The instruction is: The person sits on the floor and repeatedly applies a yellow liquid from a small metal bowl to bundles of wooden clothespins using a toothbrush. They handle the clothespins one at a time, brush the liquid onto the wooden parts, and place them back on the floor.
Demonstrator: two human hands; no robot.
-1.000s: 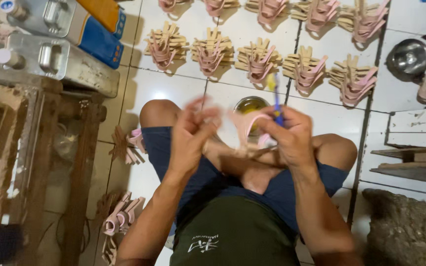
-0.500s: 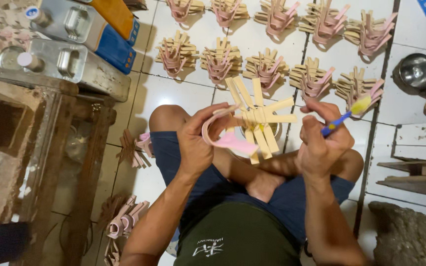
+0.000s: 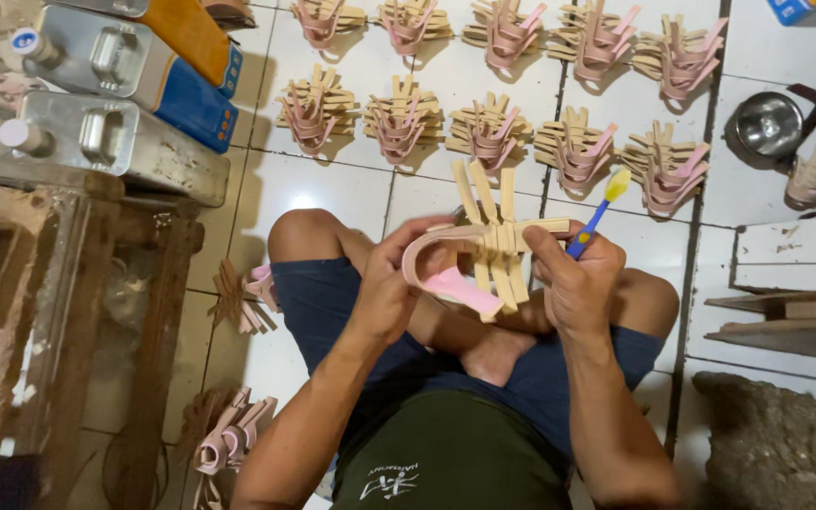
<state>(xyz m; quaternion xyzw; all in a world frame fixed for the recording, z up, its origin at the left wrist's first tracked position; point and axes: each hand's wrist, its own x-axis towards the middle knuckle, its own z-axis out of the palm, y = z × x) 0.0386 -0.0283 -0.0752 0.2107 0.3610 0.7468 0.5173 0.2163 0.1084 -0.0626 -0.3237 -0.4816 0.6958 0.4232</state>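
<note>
A woven strap piece (image 3: 488, 247) of tan strips with a pink loop is held above the crossed legs, pinched by the left hand (image 3: 391, 283) at the loop and steadied by the right hand (image 3: 573, 279), whose fingers are also curled around a blue toothbrush (image 3: 599, 212); gluing seems paused, and brushing would call for a freed grip. Finished pieces (image 3: 488, 132) are laid in rows on the white tile floor (image 3: 332, 189) beyond, metal cans (image 3: 96, 137) at far left

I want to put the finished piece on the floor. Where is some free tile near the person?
Bare tile lies between the metal cans, the nearer row of strap bundles and the person's knee. A smaller patch sits right of the right hand, before the white boards. The rows beyond are crowded.
</note>
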